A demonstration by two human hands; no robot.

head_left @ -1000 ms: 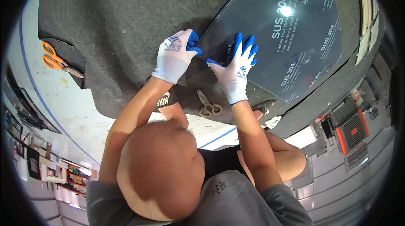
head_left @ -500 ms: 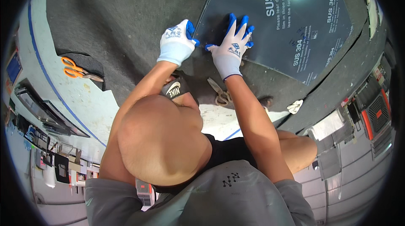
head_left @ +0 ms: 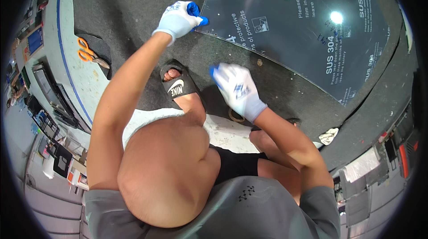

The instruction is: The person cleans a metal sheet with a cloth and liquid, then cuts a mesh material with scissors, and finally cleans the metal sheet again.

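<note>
A dark, film-covered metal sheet [head_left: 272, 29] lies on the grey mat, one corner pointing toward me. At that corner my left hand [head_left: 180, 18], in a white glove with blue fingertips, is closed with its thumb against the sheet's edge. My right hand [head_left: 238, 89], gloved alike, is off the sheet, back down and slightly blurred, over the mat nearer my body. Most of its fingers are hidden beneath it. One ring handle of a cutting tool [head_left: 235, 115] peeks out under that hand; the rest is covered.
Orange-handled snips [head_left: 91, 54] lie at the left on a dark scrap of the grey mat [head_left: 133, 20]. My sandalled foot [head_left: 183, 87] rests on the mat between my arms. A crumpled white glove or cloth [head_left: 329, 136] lies at the right.
My right hand has lifted off the sheet and drawn back toward me, over the cutting tool. My left hand stays at the sheet's corner. The whole view has shifted a little.
</note>
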